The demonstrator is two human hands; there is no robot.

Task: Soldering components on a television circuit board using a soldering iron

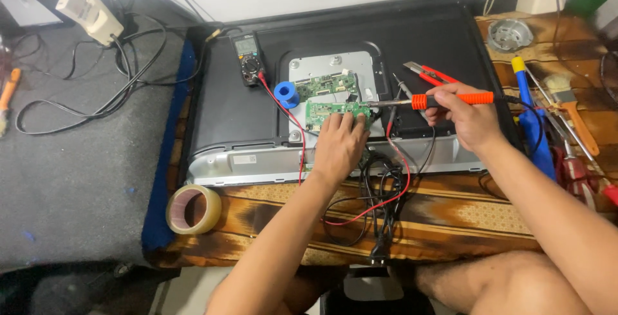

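Soldering iron point(444, 100) at circuit board point(336, 110)

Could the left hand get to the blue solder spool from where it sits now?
Probably yes. The left hand rests on the green circuit board, and the blue solder spool stands just beyond it to the left, with only the multimeter's red lead running past.

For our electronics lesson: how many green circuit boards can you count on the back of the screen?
2. One green circuit board lies on the metal plate beside the blue spool; the nearer board sits under the left hand, at the soldering iron tip. Others may be hidden.
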